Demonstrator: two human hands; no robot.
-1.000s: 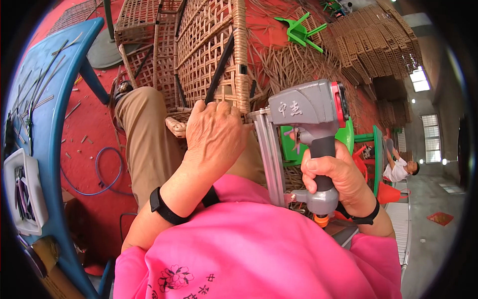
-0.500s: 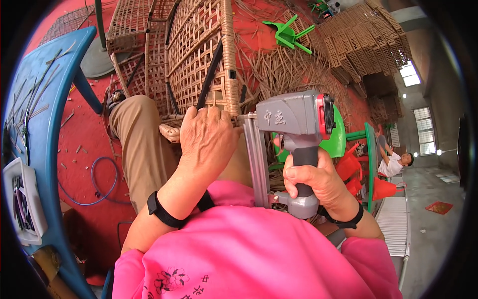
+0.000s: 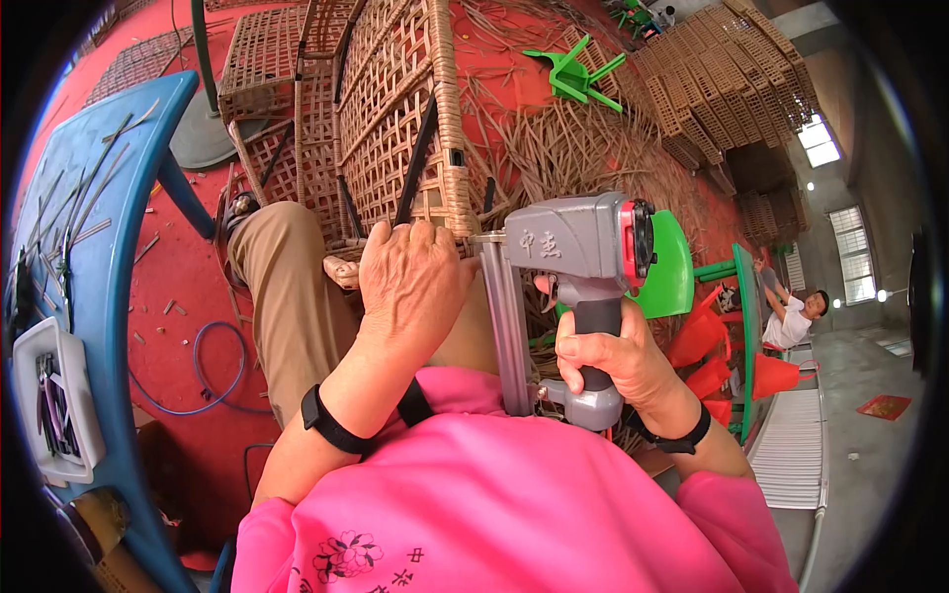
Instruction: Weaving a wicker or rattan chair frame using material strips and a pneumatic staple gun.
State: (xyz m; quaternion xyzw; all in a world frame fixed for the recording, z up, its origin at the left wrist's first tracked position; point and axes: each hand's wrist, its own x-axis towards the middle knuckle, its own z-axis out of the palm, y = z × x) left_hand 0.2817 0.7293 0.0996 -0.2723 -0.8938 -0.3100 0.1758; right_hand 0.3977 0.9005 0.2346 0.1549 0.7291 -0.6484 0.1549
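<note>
A large woven basket (image 3: 390,119) with a wrapped rim and dark straps stands against my legs. My left hand (image 3: 413,282) grips the near end of its rim, fingers curled over the edge and their tips hidden. In my right hand (image 3: 618,356) is a grey pneumatic staple gun (image 3: 568,237), held by its black handle. The nose of the gun touches or nearly touches the basket's edge, just right of my left hand. My index finger lies near the trigger; whether it presses is not clear.
A blue table (image 3: 109,188) at left bears cane strips and a white tray (image 3: 84,395) of tools. Loose strips (image 3: 554,138) litter the red floor, where a blue hose (image 3: 198,366) coils. A green stool (image 3: 573,74), stacked baskets (image 3: 722,89) and a seated person (image 3: 791,316) are farther off.
The whole view has shifted slightly. Both hands keep their holds, and the staple gun stays at the basket's edge with almost no movement.
</note>
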